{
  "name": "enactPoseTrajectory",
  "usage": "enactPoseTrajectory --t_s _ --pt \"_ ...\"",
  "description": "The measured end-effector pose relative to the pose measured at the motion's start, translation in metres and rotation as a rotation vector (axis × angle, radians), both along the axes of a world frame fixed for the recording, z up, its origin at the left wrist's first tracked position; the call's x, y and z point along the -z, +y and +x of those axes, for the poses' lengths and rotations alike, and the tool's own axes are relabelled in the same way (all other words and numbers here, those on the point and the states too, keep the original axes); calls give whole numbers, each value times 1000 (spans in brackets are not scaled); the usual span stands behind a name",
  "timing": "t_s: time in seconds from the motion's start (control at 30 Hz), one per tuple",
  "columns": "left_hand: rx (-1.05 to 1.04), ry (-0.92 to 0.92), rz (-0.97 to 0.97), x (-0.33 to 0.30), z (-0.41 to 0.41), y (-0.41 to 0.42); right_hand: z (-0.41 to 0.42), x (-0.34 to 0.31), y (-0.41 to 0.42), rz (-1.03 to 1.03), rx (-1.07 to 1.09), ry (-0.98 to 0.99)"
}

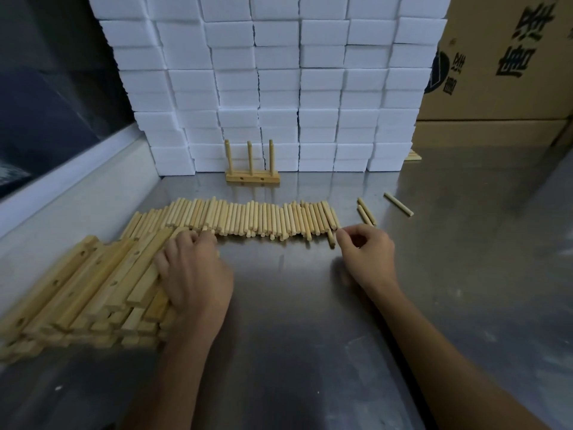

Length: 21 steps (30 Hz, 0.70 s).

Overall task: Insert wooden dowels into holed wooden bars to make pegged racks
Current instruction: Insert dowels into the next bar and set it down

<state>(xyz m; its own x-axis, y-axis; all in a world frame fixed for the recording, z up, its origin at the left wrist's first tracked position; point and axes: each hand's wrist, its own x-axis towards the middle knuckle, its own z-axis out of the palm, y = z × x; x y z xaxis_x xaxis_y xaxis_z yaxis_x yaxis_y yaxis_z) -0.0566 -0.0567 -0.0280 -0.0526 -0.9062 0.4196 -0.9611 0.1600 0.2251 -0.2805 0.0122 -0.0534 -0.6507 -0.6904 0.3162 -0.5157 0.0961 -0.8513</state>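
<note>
While curled, right hand [366, 252] at dowel [331, 238]

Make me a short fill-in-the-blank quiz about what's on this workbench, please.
1. The finished rack by the white blocks holds ___ upright dowels.
2. The left hand rests on the pile of holed ___.
3. The right hand pinches a single ___ at the row's end.

Missing words: three; bars; dowel
</note>
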Motion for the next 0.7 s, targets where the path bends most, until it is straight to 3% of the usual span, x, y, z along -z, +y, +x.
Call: enactPoseTrajectory --t_s 0.17,0.4,0.53,0.6,0.7 --pt "-10 90 -26 1 -1 -4 1 -2 1 2 -2 -6" --pt "229 249 -94 4 -11 4 -1 1 -1 13 55 47" --pt "450 324 -355 -7 -22 16 -2 5 -4 79 161 194" --pt "533 409 -469 -11 -30 22 -1 4 -6 141 145 229" --pt "556 618 -394 -9 -40 29 -2 5 -10 283 86 272"
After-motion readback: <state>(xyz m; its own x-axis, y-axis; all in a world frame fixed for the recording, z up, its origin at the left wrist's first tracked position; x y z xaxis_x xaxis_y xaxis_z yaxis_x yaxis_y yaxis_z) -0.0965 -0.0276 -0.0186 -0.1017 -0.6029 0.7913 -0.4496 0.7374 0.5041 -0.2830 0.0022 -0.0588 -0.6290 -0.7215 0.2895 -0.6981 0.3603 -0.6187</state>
